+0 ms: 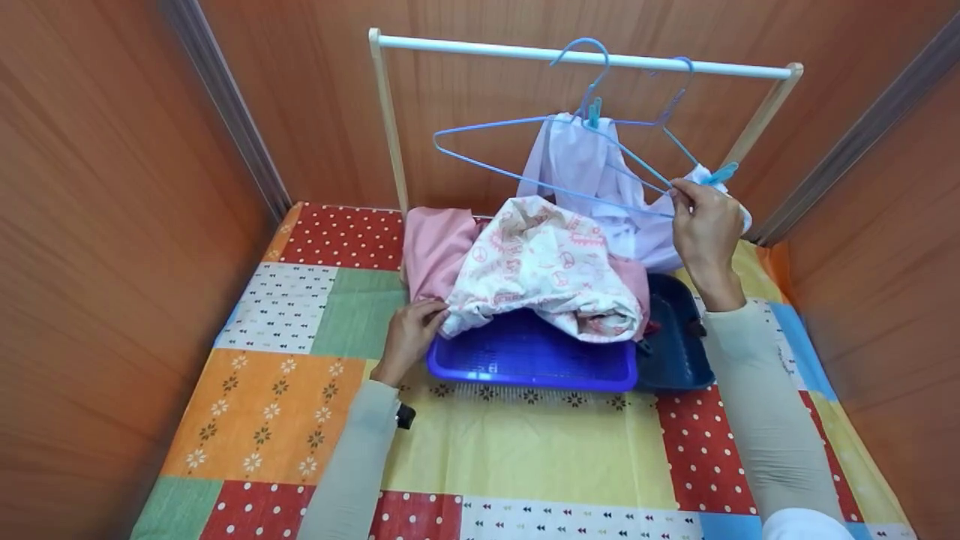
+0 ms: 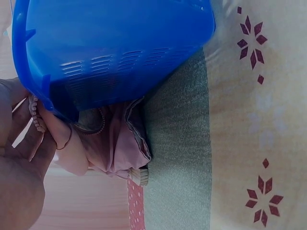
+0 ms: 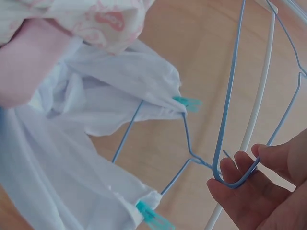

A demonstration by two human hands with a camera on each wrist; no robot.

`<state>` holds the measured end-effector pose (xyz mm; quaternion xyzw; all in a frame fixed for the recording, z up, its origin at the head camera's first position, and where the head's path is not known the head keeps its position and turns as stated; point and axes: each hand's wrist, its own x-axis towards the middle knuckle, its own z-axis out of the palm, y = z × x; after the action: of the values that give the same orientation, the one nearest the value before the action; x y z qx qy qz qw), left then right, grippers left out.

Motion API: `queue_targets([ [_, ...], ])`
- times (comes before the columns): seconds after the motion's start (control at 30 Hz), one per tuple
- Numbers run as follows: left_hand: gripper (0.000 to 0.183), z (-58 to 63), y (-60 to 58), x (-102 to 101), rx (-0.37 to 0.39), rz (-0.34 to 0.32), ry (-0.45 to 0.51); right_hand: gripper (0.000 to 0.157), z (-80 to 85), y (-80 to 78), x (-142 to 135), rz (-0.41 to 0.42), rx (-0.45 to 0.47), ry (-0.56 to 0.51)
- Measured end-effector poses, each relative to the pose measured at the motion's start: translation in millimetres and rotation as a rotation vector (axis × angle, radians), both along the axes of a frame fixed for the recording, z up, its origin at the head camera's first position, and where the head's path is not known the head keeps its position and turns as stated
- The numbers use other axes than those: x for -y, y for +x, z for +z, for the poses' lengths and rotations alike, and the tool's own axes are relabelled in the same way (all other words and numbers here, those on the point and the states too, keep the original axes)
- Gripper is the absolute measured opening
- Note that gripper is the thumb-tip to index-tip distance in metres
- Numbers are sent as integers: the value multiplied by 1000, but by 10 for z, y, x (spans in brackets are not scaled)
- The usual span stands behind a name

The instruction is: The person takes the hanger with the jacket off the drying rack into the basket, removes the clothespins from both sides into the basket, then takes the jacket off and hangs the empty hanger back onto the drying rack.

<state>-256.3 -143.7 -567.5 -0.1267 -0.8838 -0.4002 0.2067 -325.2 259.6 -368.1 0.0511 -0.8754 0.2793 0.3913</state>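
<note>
My right hand [image 1: 705, 225] pinches one lower corner of a blue wire hanger [image 1: 495, 125], finger and thumb bent round the wire in the right wrist view. No cloth hangs on that hanger. My left hand [image 1: 411, 330] holds the left edge of a white cloth with pink print [image 1: 547, 255], bunched over a blue basket [image 1: 532, 385]. A gathered hem shows between the fingers in the left wrist view. Pink cloth [image 1: 439, 251] lies behind and under the printed one. A pale garment [image 1: 570, 154] hangs from a second hanger [image 3: 127, 132] by teal clothespins [image 3: 189, 104].
A rack with a white rod [image 1: 480, 49] and wooden legs stands at the back, by the wood panel wall [image 1: 315, 112]. Right of the basket sits a dark tray [image 1: 679, 356] with small items. Patchwork cloth [image 1: 525, 457] covers the surface; panels rise on both sides.
</note>
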Motion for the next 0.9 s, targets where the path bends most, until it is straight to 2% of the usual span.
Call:
queue_targets([
  [0.23, 14, -11, -5, -5, -14, 4, -8, 20, 40, -99, 166, -10, 12, -8],
  [0.5, 14, 5, 2, -9, -4, 2, -4, 20, 84, -210, 319, -39, 105, -1],
  [0.7, 16, 8, 8, -10, 28, 6, -6, 21, 110, -315, 443, -26, 135, 6],
  [0.9, 15, 11, 2, -7, 23, 8, -17, 23, 145, -404, 577, -17, 160, 29],
])
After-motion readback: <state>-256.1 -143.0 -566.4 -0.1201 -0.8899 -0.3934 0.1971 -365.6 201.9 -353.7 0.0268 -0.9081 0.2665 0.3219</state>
